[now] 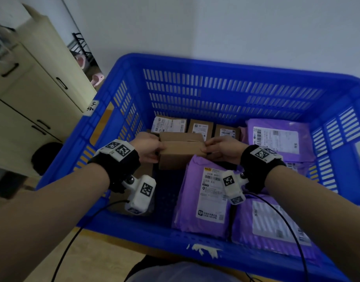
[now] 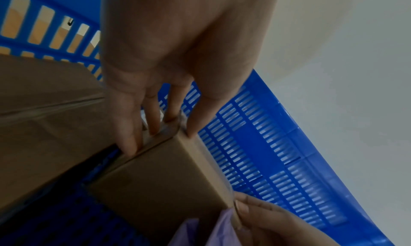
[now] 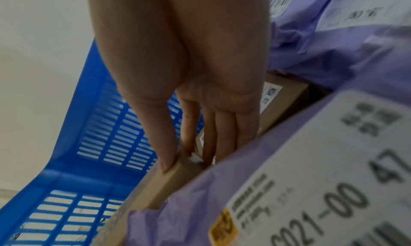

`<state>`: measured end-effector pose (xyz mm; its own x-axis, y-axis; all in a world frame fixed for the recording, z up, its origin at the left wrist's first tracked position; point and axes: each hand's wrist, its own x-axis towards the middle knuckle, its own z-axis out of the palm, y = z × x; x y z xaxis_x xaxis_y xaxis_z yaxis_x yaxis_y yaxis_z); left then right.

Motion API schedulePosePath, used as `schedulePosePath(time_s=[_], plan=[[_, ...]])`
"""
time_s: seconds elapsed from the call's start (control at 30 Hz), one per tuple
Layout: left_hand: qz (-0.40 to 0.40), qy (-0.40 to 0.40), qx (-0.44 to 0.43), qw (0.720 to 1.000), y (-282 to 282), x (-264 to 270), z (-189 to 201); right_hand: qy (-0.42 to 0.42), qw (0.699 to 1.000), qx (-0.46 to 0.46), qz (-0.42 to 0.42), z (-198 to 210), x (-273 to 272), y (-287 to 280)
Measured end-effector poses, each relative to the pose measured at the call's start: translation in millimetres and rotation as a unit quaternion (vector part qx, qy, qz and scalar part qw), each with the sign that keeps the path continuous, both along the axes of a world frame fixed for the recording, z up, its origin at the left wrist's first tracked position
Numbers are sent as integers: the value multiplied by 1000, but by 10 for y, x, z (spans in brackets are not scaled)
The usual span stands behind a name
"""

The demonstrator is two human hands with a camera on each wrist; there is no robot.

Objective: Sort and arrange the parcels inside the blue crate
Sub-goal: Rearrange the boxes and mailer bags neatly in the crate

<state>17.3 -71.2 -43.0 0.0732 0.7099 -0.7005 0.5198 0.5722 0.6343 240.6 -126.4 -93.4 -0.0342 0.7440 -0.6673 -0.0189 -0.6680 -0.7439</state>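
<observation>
1. The person is holding a plain brown cardboard box (image 1: pixel 181 153) inside the large blue plastic crate with slotted walls (image 1: pixel 226 64), in the middle of the crate and a little toward its left side

2. The left hand (image 1: pixel 148 148) is gripping the left end of this box: in the left wrist view the fingers (image 2: pixel 129 137) are lying down the end face and the thumb is pressing on the top edge

3. The right hand (image 1: pixel 222 149) is gripping the right end in the same way, with its thumb on the upper edge and its fingers going down behind the end

4. I cannot tell whether the box is resting on something or is hanging between the hands

5. Behind it, three small brown cartons with white labels (image 1: pixel 199 127) are standing in a row along the far wall; flat purple plastic mailer bags with white labels (image 1: pixel 207 196) are filling the right side of the crate, and the near one is touching the box

6. In my judgement the step in hand is the placing of this box among the cartons, so boxes are going to the left and back, bags to the right

7. The next move is asking for a level lowering into the free blue floor at the left, square with the row, without catching the edge of the purple bag
</observation>
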Motion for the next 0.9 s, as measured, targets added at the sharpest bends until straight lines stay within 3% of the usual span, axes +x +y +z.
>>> schedulePosePath(time_s=[0.13,0.43,0.67,0.9], plan=[[23,-22,28,999,27,25,27,2,999,19,-29,-24,16,-59],[-24,-29,86,996,163,96,293,66,996,51,-39,136,77,-105],[-1,-48,101,994,237,118,429,131,983,68,-105,320,24,4],[39,-107,129,985,400,101,468,95,973,131,-164,421,-60,162]])
